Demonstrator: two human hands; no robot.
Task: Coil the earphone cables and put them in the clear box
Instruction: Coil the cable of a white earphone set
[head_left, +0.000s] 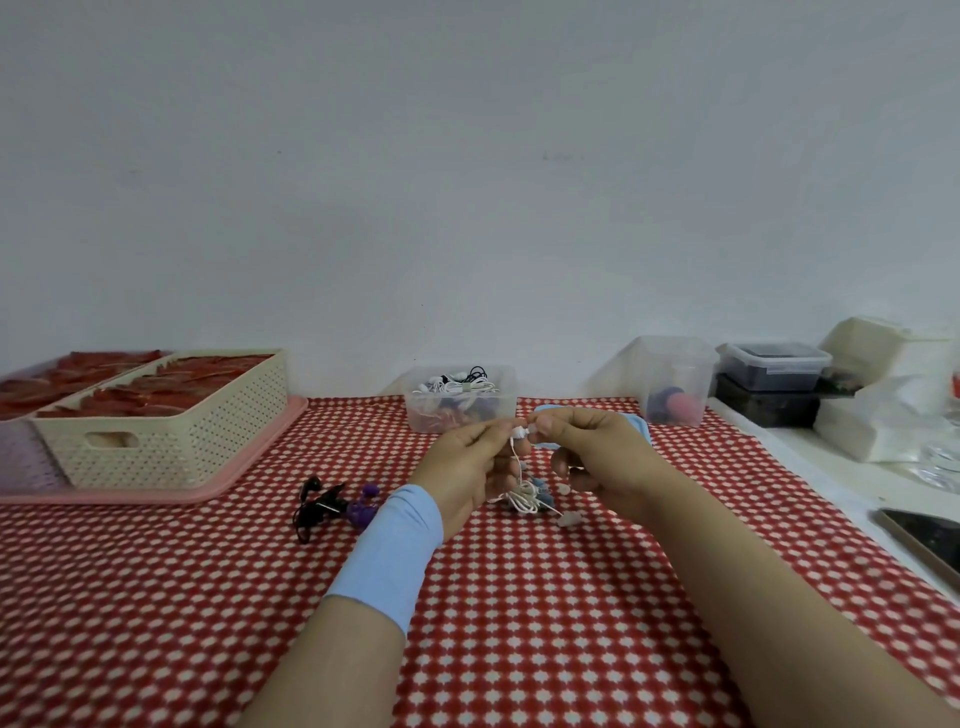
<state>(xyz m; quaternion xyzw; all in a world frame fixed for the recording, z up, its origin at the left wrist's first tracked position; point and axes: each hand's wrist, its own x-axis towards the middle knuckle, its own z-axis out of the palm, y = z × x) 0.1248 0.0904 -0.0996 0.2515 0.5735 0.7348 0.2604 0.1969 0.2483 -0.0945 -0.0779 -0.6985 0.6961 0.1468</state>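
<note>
My left hand (467, 462) and my right hand (597, 457) are raised together above the checked cloth, both pinching a white earbud of the white earphone (519, 432). Its thin cable hangs down to a loose white tangle (524, 500) lying on the cloth between my wrists. Behind my hands stands the clear box (460, 397), open, with several coiled white and black earphones inside. Black earphones (318, 506) and purple earphones (363, 506) lie loose on the cloth to the left.
A cream perforated basket (171, 436) sits on a pink tray at the left. A blue lid (641, 428) lies behind my right hand. A second clear tub (672, 382), stacked containers (774, 374) and a phone (924, 540) are at the right.
</note>
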